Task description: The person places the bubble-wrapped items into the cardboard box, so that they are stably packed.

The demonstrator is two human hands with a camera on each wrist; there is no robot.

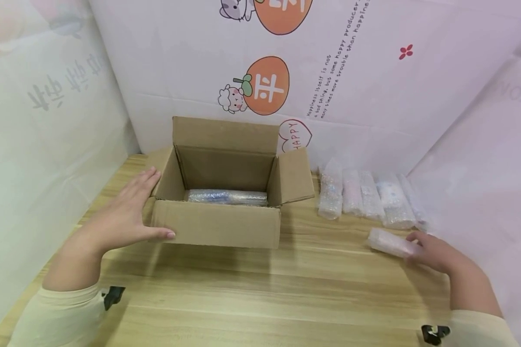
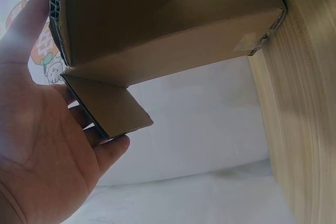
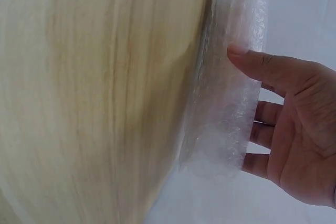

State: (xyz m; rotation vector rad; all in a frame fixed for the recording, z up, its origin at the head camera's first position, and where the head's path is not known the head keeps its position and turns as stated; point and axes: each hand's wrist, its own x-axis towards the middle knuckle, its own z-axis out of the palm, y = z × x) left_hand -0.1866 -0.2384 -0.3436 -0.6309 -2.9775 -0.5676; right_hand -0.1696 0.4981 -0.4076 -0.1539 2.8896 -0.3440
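An open cardboard box [image 1: 217, 224] stands on the table with its flaps spread. Inside it lies a bubble-wrapped bundle [image 1: 227, 196] with blue showing through. My left hand [image 1: 119, 214] rests against the box's left corner, thumb stretched along the front flap and fingers behind the left side flap [image 2: 107, 106]. Over at the right, my right hand [image 1: 436, 253] grips a bubble-wrapped roll [image 1: 390, 242] by its near end. In the right wrist view the thumb lies across the roll [image 3: 223, 108] and the other fingers go behind it. What the wrap contains cannot be made out.
Several bubble-wrapped rolls [image 1: 351, 193] lie side by side at the back right, against the sheet. White printed sheets [image 1: 356, 111] hang behind and at both sides of the wooden table [image 1: 243, 299]. The box's right flap [image 1: 296, 176] sticks out towards the rolls.
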